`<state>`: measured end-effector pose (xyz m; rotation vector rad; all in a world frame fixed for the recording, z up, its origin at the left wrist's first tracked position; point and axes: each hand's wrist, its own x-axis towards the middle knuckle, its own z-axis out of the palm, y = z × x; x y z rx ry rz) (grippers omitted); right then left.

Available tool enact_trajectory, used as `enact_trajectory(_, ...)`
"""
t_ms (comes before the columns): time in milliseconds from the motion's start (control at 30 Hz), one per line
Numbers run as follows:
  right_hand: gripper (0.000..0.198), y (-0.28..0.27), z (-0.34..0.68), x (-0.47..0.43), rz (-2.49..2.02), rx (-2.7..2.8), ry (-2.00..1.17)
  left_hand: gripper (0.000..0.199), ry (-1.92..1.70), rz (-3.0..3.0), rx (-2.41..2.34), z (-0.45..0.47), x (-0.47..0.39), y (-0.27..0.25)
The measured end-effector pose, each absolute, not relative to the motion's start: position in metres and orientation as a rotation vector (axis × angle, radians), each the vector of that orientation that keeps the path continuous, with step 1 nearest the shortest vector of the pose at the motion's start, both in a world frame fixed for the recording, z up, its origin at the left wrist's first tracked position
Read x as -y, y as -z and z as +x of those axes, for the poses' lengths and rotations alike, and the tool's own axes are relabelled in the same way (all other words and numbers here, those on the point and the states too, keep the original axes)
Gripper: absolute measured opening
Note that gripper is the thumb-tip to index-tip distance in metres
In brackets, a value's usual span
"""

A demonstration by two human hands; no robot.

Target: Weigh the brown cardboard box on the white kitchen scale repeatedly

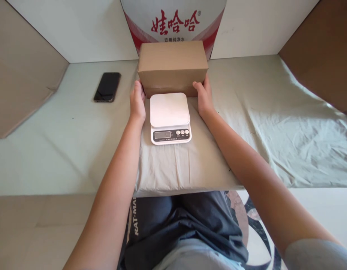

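Observation:
A plain brown cardboard box (173,60) stands behind a white digital kitchen scale (169,110) on the cloth-covered table. My left hand (138,100) presses on the box's left side, its fingers partly hidden behind the edge. On the opposite side, my right hand (204,95) grips the box, with the thumb on its front face near the lower right corner. Between my forearms lies the scale, its display and round buttons facing me. Nothing rests on its weighing plate. Whether the box touches the table or is slightly lifted, I cannot tell.
A black smartphone (107,87) lies to the left. Behind the box stands a white and red printed carton (175,18) with Chinese lettering. Brown cardboard panels flank the table at left (24,67) and right (322,52). The green tablecloth (302,142) is wrinkled at right.

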<state>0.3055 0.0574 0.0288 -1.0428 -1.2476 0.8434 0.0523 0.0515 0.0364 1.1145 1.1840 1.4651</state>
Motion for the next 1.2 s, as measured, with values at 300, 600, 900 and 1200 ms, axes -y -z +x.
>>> enact_trajectory(300,0.049,-0.032,0.303,-0.055,-1.017,1.211,-0.873,0.062,-1.456,1.148,-1.128,0.044,-0.070,-0.021)
enact_trajectory(600,0.059,-0.035,0.301,-0.049,-1.030,1.230,-0.877,0.076,-1.416,1.064,-1.187,0.053,-0.046,-0.052)
enact_trajectory(900,0.034,-0.094,0.298,-0.007,-0.897,1.339,-0.736,0.099,-1.595,1.474,-1.092,0.029,-0.020,-0.077)
enact_trajectory(1200,0.062,-0.076,0.306,0.064,-0.908,1.364,-0.740,0.079,-1.615,1.541,-1.043,0.031,0.073,-0.075)
